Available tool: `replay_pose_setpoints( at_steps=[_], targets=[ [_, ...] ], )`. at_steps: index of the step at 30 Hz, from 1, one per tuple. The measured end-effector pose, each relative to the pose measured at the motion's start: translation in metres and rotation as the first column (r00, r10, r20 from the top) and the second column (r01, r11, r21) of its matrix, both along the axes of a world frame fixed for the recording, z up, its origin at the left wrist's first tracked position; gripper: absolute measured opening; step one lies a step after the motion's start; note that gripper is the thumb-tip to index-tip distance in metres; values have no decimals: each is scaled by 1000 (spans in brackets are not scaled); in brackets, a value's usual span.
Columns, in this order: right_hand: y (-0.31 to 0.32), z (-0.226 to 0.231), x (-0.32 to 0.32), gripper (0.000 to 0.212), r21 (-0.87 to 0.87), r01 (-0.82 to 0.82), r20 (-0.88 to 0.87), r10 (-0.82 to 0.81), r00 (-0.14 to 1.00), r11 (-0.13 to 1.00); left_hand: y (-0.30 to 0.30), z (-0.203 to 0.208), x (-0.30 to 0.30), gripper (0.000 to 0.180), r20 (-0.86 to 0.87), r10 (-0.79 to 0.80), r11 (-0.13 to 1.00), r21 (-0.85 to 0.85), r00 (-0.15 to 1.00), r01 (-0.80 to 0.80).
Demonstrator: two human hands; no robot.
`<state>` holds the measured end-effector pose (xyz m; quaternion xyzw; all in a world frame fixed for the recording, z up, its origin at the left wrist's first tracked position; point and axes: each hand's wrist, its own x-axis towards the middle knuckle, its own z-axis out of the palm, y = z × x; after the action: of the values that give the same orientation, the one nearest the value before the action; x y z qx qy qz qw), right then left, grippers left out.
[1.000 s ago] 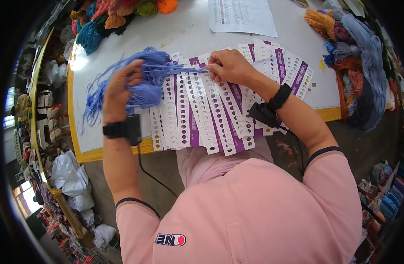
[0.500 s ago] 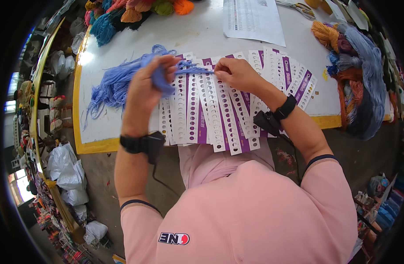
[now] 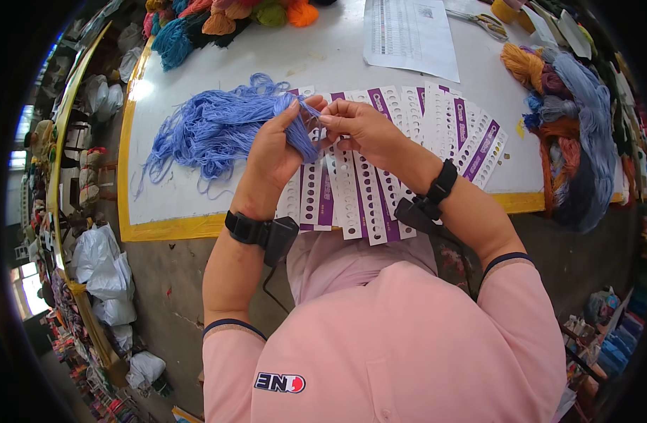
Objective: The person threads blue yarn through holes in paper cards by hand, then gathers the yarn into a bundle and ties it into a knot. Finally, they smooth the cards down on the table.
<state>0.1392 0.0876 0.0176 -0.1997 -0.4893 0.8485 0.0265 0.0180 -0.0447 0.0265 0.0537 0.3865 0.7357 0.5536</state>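
Grip: left hand (image 3: 277,146) holds looped blue yarn (image 3: 218,125); right hand (image 3: 368,130) pinches its strands.
Yarn's place: white table (image 3: 165,203), left of punched cards (image 3: 349,194), held end above them.
Farther out: printed sheet (image 3: 411,42), scissors (image 3: 487,25), coloured skeins (image 3: 590,134) left and right.
Bags: white bags (image 3: 101,261) beside the table, contents hidden.

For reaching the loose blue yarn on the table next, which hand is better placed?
Probably the left hand: it is beside the blue yarn, though strands loop around it. The right hand is farther away, above the punched cards.
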Motion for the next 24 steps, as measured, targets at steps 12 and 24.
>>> replay_pose_setpoints(
  at_steps=[12, 24],
  targets=[
    [-5, -12, 12, 10, -203, 85, -86, -105, 991, 975, -6, 2, 9, 37, -176, -3, 1000, 8, 984, 5],
    [-9, -4, 12, 11, -93, 117, -47, -122, 991, 989, -11, 4, 8, 37, -244, -35, 999, -4, 969, 35]
  ],
)
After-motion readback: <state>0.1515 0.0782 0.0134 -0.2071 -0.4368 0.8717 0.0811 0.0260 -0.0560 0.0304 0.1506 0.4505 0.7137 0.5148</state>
